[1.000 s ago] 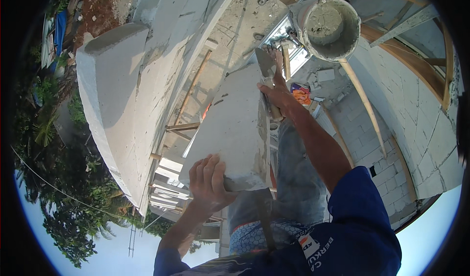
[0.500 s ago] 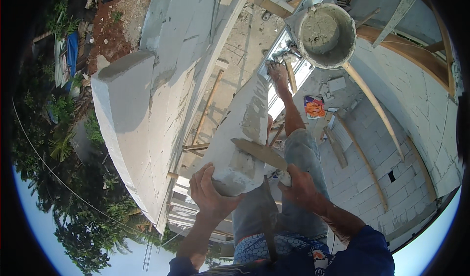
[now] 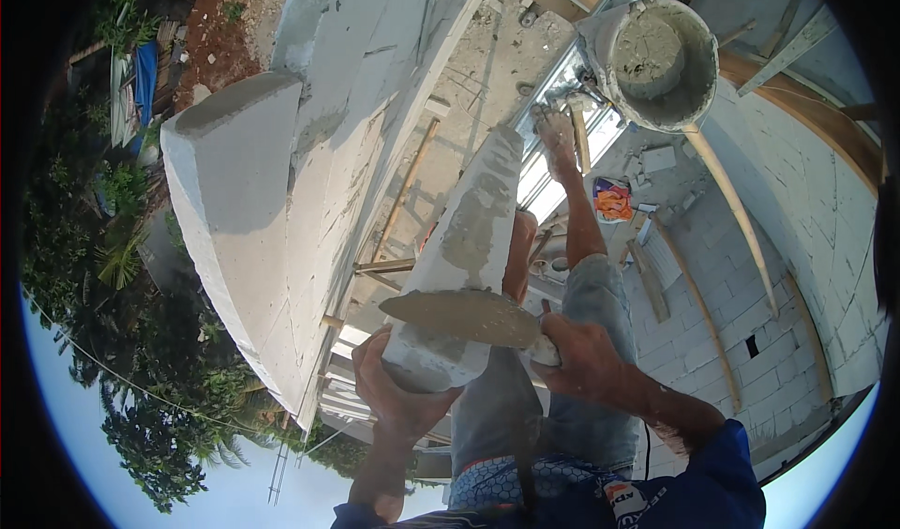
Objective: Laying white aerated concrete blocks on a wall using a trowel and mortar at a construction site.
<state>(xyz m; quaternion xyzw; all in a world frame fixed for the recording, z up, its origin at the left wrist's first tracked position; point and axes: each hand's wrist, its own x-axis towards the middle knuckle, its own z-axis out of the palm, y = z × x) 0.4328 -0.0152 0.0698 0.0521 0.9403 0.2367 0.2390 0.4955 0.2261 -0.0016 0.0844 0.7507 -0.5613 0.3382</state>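
Note:
My left hand (image 3: 397,390) grips the near end of a long pale concrete block (image 3: 471,234), with the thumb on the end and the fingers at its left side. The block points away from me above my legs, and wet grey mortar is smeared along its upper face. My right hand (image 3: 583,358) is closed round the handle of a trowel (image 3: 459,317). The mortar-coated blade lies across the block near my left hand; whether it touches the surface I cannot tell.
A bucket (image 3: 701,107) of grey mortar stands at the upper right, near my bare foot (image 3: 555,133) on a narrow metal-edged support. A block wall (image 3: 239,182) rises at left. Well below are wooden poles (image 3: 698,313), a block floor and an orange bag (image 3: 613,201).
The trowel blade has swung from slanting along the block to lying across it, nearer my left hand. The block has turned, showing a narrower face. The whole view has shifted slightly.

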